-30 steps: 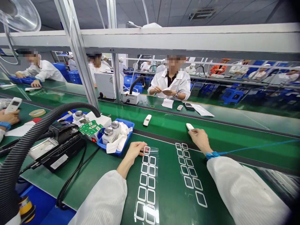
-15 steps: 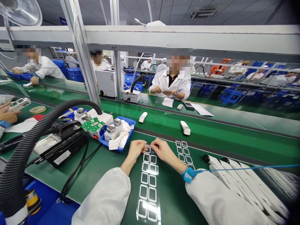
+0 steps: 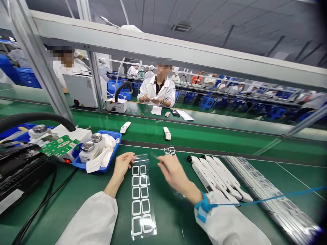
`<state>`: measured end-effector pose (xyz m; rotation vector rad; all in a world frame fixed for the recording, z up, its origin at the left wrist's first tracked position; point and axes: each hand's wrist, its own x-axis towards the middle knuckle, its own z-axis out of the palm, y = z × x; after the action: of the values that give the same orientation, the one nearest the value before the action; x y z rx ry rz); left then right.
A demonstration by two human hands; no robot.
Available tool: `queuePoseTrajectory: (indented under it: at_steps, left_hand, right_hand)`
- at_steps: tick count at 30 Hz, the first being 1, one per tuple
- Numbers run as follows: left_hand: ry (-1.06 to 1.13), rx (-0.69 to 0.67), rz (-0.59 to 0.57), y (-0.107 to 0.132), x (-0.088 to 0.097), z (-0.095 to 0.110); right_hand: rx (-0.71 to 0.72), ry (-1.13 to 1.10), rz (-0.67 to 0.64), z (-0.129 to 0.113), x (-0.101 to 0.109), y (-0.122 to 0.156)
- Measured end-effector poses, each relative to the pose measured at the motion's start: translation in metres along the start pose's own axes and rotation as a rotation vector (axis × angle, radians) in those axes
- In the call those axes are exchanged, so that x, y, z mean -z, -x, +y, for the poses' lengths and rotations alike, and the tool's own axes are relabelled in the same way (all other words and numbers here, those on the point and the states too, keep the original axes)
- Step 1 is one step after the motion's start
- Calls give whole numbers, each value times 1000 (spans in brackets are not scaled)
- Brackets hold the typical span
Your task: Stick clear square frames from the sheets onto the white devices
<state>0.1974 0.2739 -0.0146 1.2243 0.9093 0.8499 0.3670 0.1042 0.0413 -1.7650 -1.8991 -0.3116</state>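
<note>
A clear sheet with two columns of white rounded frames (image 3: 136, 192) lies lengthwise on the green bench in front of me. Its top left corner is pinched by my left hand (image 3: 123, 166), thumb and fingers closed. My right hand (image 3: 173, 173) is raised to the right of the sheet, apart from it. Between its fingertips a small piece of clear film (image 3: 154, 155) shows, blurred by motion. Beyond that hand, a second sheet of white frames (image 3: 169, 150) lies mostly hidden under it. A blue wrist strap (image 3: 203, 206) circles my right wrist.
White handheld devices (image 3: 214, 177) lie in a row at right, beside stacked clear sheets (image 3: 270, 195). Two more white devices (image 3: 125, 127) rest on the green belt. At left are a blue tray (image 3: 118, 136) with metal-capped bottles and a black hose (image 3: 38, 117). A co-worker (image 3: 157, 92) sits opposite.
My right hand has come away from the sheet's top, moving right with the film piece. The topmost left frame is gone from the sheet. My view has turned right.
</note>
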Motion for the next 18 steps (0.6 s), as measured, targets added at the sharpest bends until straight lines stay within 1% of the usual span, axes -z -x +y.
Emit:
queuePoseTrajectory:
  at_steps: [2,4,5,7,11,14,16,18]
  left_hand:
    - [-34,-31,5,-1,1,-3]
    - [-80,-57,4,-1,1,-6]
    - [-106,-67,4,-1,0,-7]
    - [-160,-85,14,1,0,-9]
    - [-239,-123,61,10,5,-6]
    - [-264,-142,91,28,16,-1]
    - [-257,-152,105,51,27,4]
    - [-205,-157,122,83,34,9]
  right_hand:
    - [-199,214,-45,32,19,22]
    - [-364,480,-137,63,32,45]
    - [-415,591,-183,74,36,55]
    - [-452,720,-249,88,40,72]
    - [-480,742,-310,92,39,88]
    - [-509,636,-347,89,43,92]
    - [-484,526,-302,83,52,94]
    - [-414,401,-167,65,67,94]
